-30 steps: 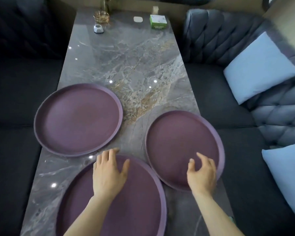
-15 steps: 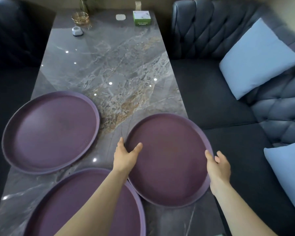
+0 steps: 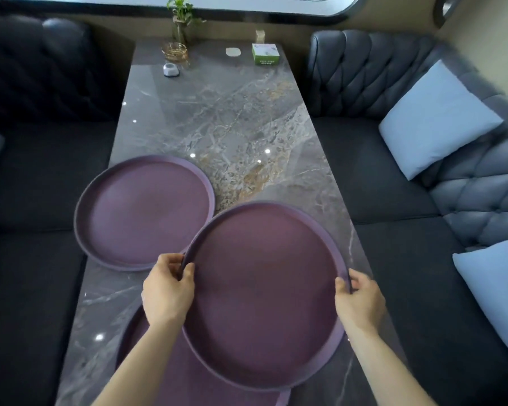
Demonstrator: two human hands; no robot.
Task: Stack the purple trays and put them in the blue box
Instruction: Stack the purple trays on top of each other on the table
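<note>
The right-hand tray (image 3: 264, 294), which lay flat on the marble table (image 3: 232, 118) a moment ago with both hands only reaching for its edges, is now gripped and lifted: the left hand (image 3: 168, 291) has its fingers curled over the tray's left rim with the thumb inside, and the right hand (image 3: 359, 303) is closed around the opposite rim in the same way. The tray looks raised off the table and tipped slightly, its near edge now overlapping the near tray (image 3: 159, 370), which lies flat just beneath it and is mostly hidden by the forearms. The far-left tray (image 3: 144, 212) has not been touched and sits on the table just beyond the lifted one, their rims appearing to meet from this view, though the lifted one is probably above it. This suggests stacking has begun, with the first tray picked up and most likely headed onto the near tray below it. Two trays remain to be joined to the pile. No blue box is visible in this view, so where the stack will finally go cannot be told.
</note>
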